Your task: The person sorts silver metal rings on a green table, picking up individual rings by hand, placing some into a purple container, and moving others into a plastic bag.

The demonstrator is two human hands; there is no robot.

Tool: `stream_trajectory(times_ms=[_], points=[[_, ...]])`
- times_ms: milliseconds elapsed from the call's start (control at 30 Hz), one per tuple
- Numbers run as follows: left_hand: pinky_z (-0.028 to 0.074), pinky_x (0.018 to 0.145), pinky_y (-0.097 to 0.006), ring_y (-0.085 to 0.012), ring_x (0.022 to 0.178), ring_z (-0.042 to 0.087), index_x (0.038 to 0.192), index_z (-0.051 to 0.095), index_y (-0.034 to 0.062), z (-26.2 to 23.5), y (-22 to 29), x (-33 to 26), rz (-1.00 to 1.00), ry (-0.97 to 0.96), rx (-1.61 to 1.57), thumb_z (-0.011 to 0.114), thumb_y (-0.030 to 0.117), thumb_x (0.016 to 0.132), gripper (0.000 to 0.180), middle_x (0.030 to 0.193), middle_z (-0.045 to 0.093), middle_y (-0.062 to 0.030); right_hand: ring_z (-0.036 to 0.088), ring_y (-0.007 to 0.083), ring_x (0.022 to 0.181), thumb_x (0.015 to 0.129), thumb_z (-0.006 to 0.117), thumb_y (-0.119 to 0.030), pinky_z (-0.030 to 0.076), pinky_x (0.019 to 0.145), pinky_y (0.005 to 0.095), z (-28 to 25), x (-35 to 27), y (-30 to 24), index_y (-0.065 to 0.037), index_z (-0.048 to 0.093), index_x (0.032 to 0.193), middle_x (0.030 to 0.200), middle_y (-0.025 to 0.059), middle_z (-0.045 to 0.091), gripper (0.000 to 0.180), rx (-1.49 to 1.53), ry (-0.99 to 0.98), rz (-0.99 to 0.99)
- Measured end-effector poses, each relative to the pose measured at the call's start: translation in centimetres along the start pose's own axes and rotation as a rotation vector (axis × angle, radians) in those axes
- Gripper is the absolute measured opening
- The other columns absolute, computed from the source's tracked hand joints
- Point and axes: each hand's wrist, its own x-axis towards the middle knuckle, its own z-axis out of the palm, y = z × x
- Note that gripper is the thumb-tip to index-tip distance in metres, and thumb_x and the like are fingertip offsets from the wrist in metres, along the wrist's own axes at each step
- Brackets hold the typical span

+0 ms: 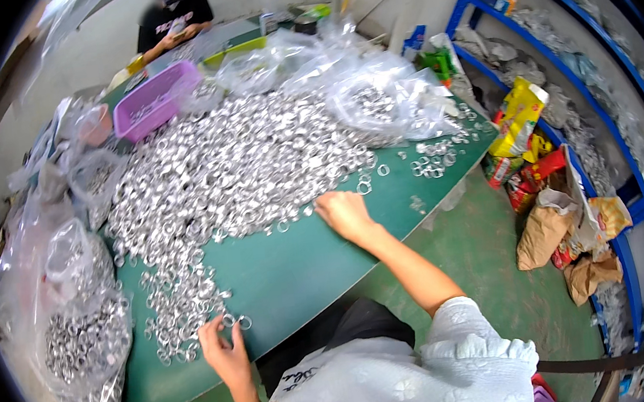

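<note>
A large heap of silver metal rings (233,163) covers much of the green table (289,266). A smaller spread of rings (184,299) runs from it toward the near left edge. There my left hand (226,354) rests with thumb and forefinger apart, beside a few loose rings (244,322) near its fingertips. At the heap's near right border, my right hand (345,214) is closed, its fingers curled down to the tabletop. A small ring lies just left of those fingertips; whatever they hold is hidden.
Clear plastic bags of rings (86,332) crowd the left side; another bag (389,97) lies at the back right. A purple basket (157,100) stands behind the heap. A person (174,21) sits at the far end. Blue shelving (625,249) and paper bags (545,227) stand right.
</note>
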Motion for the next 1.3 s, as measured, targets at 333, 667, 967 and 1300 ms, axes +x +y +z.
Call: stream_trajectory(times_ms=[333, 667, 967, 1300], points=[[0.025, 0.043, -0.019, -0.0033, 0.054, 0.034, 0.099, 0.057, 0.0014, 0.7, -0.8, -0.1, -0.116, -0.024, -0.173, 0.063, -0.008, 0.070, 0.031, 0.088, 0.050, -0.0043, 0.061, 0.0301, 0.070, 0.074, 0.062, -0.018, 0.048, 0.060, 0.0403, -7.7, -4.6, 10.1, -0.007, 0.063, 0.077, 0.076, 0.0111, 0.063, 0.012, -0.134, 0.283, 0.323], [0.021, 0.044, -0.015, 0.0026, 0.050, 0.030, 0.108, 0.053, -0.0006, 1.2, 1.5, 0.5, -0.303, -0.125, -0.542, 0.055, -0.010, 0.076, 0.033, 0.090, 0.051, 0.0023, 0.060, 0.0340, 0.072, 0.076, 0.062, -0.022, 0.047, 0.061, 0.0430, -7.9, -6.0, 17.2, -0.012, 0.064, 0.088, 0.074, 0.0150, 0.063, 0.016, -0.213, 0.252, 0.482], [0.021, 0.040, -0.015, 0.0013, 0.051, 0.030, 0.118, 0.048, 0.0010, 0.1, 2.9, 0.9, -0.628, -0.363, -1.108, 0.056, 0.006, 0.083, 0.037, 0.103, 0.053, -0.0023, 0.046, 0.0120, 0.053, 0.080, 0.063, -0.016, 0.044, 0.057, 0.0274, -7.9, -5.5, 9.7, -0.004, 0.063, 0.097, 0.057, 0.0063, 0.051, 0.021, 0.151, 0.442, 0.340], [0.019, 0.037, -0.017, 0.0013, 0.046, 0.028, 0.109, 0.056, 0.0010, -1.2, 3.6, -0.4, -0.771, -0.524, -1.284, 0.060, 0.012, 0.083, 0.028, 0.077, 0.055, 0.0033, 0.045, 0.0046, 0.054, 0.066, 0.071, 0.001, 0.038, 0.051, 0.0202, -4.9, -6.9, -14.1, -0.002, 0.060, 0.108, 0.059, 0.0002, 0.052, 0.043, 1.006, -0.361, -0.109]])
